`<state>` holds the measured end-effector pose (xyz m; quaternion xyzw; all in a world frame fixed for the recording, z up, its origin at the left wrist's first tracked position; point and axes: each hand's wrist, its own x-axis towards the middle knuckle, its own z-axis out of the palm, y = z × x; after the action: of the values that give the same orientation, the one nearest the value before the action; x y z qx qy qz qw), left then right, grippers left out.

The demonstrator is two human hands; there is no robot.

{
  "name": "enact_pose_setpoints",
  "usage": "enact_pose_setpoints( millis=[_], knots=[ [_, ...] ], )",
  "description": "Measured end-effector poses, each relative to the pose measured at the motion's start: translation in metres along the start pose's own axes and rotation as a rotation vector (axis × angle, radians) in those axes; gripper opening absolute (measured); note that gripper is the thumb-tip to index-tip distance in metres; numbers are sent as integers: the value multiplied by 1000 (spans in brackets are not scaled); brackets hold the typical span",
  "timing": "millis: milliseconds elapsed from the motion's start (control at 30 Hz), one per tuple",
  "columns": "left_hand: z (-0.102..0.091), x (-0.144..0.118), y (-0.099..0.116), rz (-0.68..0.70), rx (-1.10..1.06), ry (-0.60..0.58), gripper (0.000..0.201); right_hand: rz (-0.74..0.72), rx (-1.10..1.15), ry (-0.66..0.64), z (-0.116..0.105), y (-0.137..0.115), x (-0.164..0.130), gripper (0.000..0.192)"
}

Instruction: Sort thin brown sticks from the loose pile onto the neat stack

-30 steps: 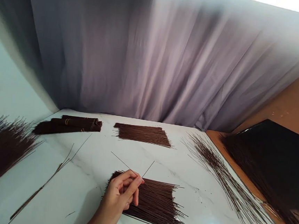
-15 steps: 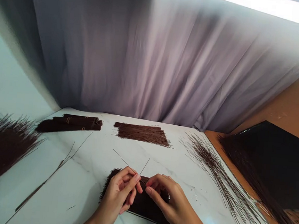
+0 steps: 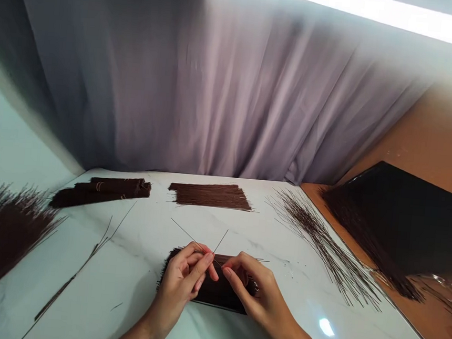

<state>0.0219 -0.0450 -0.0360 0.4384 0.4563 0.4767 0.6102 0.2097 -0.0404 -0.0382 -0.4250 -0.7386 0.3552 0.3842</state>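
My left hand (image 3: 183, 274) pinches thin dark-brown strands between thumb and forefinger. One strand (image 3: 182, 228) slants up to the left from the fingers, and another strand (image 3: 222, 240) points up to the right; they cross at the fingertips. Close by on the right, the thumb and forefinger of my right hand (image 3: 263, 289) are pinched at the lower end of a strand that runs between the hands. Beneath both hands lies a thick, dark block of strands (image 3: 221, 294), partly covered by them. Whether the strands are joined where they cross is too small to tell.
On the white marbled table (image 3: 90, 310) lie a neat brown bundle (image 3: 211, 195), dark banded rolls (image 3: 105, 190), a loose spread of strands (image 3: 322, 241), a thin bunch (image 3: 69, 281) and a large pile (image 3: 2, 239). A black sheet (image 3: 407, 222) is at right; a curtain (image 3: 217, 84) hangs behind.
The camera view has shifted and tilted a little, so the table's things sit differently in the picture. Both hands keep nearly the same pinch on the strands.
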Motion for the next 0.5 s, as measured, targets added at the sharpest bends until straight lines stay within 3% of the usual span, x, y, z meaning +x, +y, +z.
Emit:
enact_pose_setpoints(
  millis=[233,500],
  knots=[
    [-1,-2,1,-39,17,-9,32,-105,-95,24,2,2,-5,22],
    [-5,0,-7,42,24,-48,27,-125,-115,-13,0,7,-4,18]
  ],
)
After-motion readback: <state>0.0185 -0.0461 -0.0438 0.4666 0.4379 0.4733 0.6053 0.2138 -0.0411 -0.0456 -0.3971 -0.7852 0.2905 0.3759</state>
